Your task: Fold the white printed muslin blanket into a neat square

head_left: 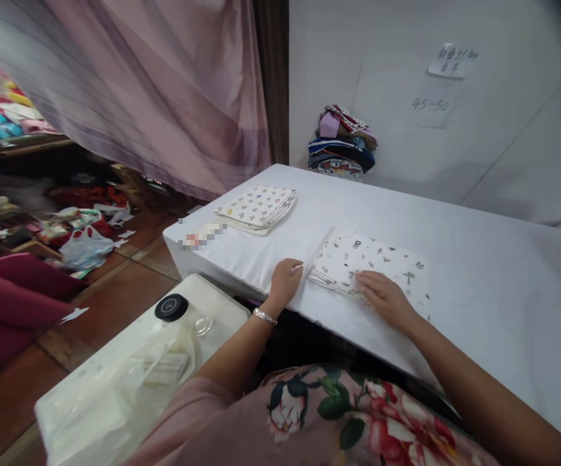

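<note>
My right hand (384, 294) lies flat, fingers stretched out, on the near edge of a folded white cloth (377, 255) printed with small grey plants and animals. To the left of that cloth, my left hand (286, 281) is closed, its fingers curled near the cloth's left side. A pale strip runs along that side close to the fingers; I cannot make out what they hold. Farther back on the left, a second folded cloth (258, 206) with a small repeated print rests on the white-covered table (494, 278).
A stack of folded clothes (342, 145) stands by the white wall. At the lower left, a white side surface (86, 395) carries a black round object (171, 307) and a plastic bag (164, 366). A pink curtain (187, 90) hangs behind; clutter and magenta rolls (22, 304) lie left.
</note>
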Available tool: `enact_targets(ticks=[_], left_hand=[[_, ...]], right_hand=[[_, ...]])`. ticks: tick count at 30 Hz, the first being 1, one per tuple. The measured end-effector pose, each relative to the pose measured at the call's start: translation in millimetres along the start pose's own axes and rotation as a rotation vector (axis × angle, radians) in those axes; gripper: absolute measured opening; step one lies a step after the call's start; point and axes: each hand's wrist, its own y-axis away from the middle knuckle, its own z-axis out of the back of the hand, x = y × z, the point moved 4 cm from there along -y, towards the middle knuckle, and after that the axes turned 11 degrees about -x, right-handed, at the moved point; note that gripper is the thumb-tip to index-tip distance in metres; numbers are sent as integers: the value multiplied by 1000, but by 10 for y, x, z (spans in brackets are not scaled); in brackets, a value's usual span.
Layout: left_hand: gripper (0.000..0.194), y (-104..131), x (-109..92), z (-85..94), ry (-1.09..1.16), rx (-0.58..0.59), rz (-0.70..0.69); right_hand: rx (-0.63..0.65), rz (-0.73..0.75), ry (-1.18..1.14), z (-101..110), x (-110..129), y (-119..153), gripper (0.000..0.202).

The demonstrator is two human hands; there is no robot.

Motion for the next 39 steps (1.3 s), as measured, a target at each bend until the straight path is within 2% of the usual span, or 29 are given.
enact_targets(ticks=[3,6,9,12,18,24,30,33,37,39], left_hand=[[15,28,-23,-54,5,59,58],[20,40,-97,-97,-23,81,48],[23,31,-146,-117,-43,102,47],[21,36,-166,-122,-69,98,37],[12,78,-184,-146,-132,61,-15],[11,66,-177,-172,-138,63,33],[10,31,-153,-180,-61,76,92],[14,16,-159,-197,-53,107,113],[31,8,-191,-228,-59,136,121],[30,11,-202,-232,-64,120,123]], right_hand=[[-1,35,-46,-224,279,-170,26],[16,57,-23,-461,454,-351,22],[34,51,86,-639,509,-472,17],[47,34,153,-727,495,-519,14],[82,-91,58,-739,409,-547,10],[84,-103,23,-757,376,-557,10],[63,-176,-72,-742,327,-534,14],[66,-147,-48,-732,357,-517,14],[63,-43,25,-737,416,-496,15],[59,-16,25,-740,423,-491,16]])
